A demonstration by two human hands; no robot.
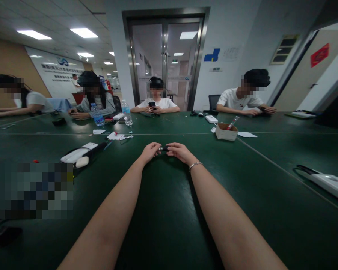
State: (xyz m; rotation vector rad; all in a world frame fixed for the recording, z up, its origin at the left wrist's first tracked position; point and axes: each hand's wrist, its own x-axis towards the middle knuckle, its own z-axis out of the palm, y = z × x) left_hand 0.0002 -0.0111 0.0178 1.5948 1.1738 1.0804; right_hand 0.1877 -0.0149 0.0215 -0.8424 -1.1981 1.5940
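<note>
Both my arms stretch forward over the dark green table (169, 210). My left hand (150, 151) and my right hand (180, 151) meet at the middle, fingers curled, each pinching one end of a small dark object (164, 149) with a light tip toward the left hand. It is held just above the table. A thin bracelet (195, 165) circles my right wrist.
A small cardboard box (226, 131) with a red-tipped item stands ahead right. White devices (78, 154) lie at left, another white device (331, 183) at right. Two water bottles (126, 112) stand further back. Several people sit along the far side, hands on the table.
</note>
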